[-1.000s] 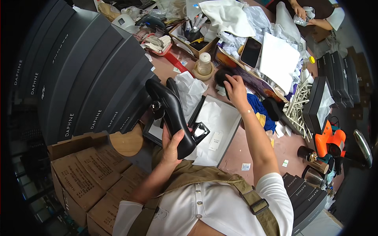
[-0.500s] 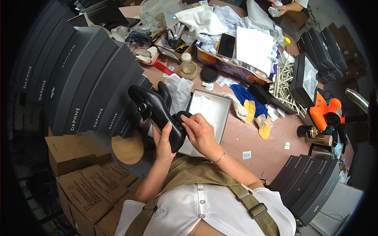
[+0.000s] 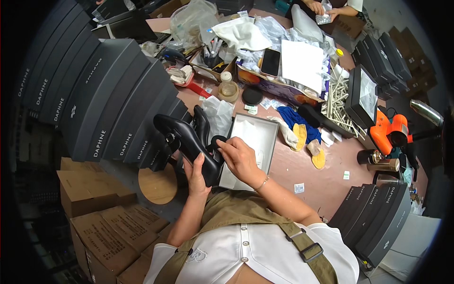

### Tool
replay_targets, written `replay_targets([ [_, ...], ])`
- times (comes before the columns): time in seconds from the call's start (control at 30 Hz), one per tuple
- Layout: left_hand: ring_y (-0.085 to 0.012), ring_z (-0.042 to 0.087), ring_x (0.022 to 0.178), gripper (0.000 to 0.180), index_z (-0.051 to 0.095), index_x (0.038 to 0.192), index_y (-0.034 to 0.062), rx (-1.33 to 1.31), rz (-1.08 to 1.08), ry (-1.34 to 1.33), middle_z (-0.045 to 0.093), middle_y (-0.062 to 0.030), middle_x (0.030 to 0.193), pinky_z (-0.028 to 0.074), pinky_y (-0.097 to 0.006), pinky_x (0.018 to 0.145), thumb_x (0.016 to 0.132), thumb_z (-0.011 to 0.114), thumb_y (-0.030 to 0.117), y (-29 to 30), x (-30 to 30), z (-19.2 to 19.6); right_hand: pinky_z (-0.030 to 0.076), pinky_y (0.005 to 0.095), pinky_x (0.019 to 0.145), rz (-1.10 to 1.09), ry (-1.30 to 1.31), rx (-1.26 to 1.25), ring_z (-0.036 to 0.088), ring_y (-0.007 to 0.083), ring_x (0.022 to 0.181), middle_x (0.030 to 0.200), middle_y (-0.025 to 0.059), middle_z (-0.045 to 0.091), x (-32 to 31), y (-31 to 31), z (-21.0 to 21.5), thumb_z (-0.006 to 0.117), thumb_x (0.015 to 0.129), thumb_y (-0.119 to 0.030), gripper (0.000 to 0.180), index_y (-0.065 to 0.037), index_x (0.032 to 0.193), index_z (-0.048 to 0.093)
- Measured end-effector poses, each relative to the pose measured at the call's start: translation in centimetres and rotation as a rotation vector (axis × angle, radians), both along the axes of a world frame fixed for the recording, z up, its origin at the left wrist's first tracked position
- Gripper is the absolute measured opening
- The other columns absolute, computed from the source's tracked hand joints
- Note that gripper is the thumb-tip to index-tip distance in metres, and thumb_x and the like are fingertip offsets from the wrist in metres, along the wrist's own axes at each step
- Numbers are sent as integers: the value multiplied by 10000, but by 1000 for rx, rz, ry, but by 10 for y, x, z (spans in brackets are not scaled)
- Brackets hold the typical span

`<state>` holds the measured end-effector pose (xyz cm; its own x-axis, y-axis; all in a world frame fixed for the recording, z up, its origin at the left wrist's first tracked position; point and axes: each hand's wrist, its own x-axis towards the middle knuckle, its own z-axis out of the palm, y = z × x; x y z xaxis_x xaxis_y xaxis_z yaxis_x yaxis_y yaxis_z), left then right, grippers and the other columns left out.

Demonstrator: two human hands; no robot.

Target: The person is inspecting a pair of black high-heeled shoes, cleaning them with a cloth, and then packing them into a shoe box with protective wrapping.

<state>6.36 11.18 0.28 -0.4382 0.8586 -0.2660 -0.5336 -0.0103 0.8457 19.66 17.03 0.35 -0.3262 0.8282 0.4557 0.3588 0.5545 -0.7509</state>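
My left hand is closed round the toe end of a black leather shoe, whose heel end points up and away to the left. A buckled strap crosses the shoe. Against its right side, near the toe, my right hand pinches a small round black pad. A second black shoe shows behind the first, partly hidden. Just right of the shoes lies an open grey box lined with white paper, partly under my right hand. Crumpled white tissue paper lies beyond the shoes.
Tall stacks of dark shoe boxes rise on the left, above brown cartons. More dark boxes stand at the near right. An orange heat gun is on the right. Blue and yellow cloths lie mid-table. Another person's hands are at the far side.
The whole view has shifted slightly. My left hand still holds the shoe, and my right hand stays by its side with the pad.
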Motion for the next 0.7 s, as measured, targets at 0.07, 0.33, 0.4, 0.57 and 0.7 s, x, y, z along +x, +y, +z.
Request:
replay_targets([
  [0.07,-147,583,881,434,458,1240,66,18,7,-49,563,-59,1017,502,-286,777,868,622,218,0,-3,-1,472,372,600,-6,18,-35,566,265,700,785,83,550,-4,-11,8,669,811,-63,250,-51,1061,664],
  [0.33,-134,581,892,368,527,1118,47,-9,-47,-161,580,-60,989,516,-276,755,847,630,274,-12,-4,-6,471,344,671,-109,130,-191,561,280,725,799,111,565,26,32,-43,627,874,-152,187,-51,1021,684],
  [0.4,-133,581,889,375,533,1105,39,57,-55,-81,578,-57,980,514,-269,752,840,629,286,-11,-2,6,451,293,674,-79,290,-466,557,200,740,811,83,586,37,24,-34,597,926,-191,235,5,1036,666],
  [0.57,-149,592,924,457,523,1152,8,98,-190,-272,584,-96,1040,520,-279,788,840,634,323,-13,-7,-7,460,191,623,148,998,-1202,542,34,729,867,-16,623,25,-22,-14,545,978,-274,292,-34,1119,632],
  [0.7,-211,599,1031,505,484,1236,-14,123,-169,-162,581,-166,1156,519,-322,880,874,637,302,-19,2,20,465,201,599,178,932,-1101,561,58,684,834,3,633,26,-23,-5,545,978,-279,282,-35,1087,633],
])
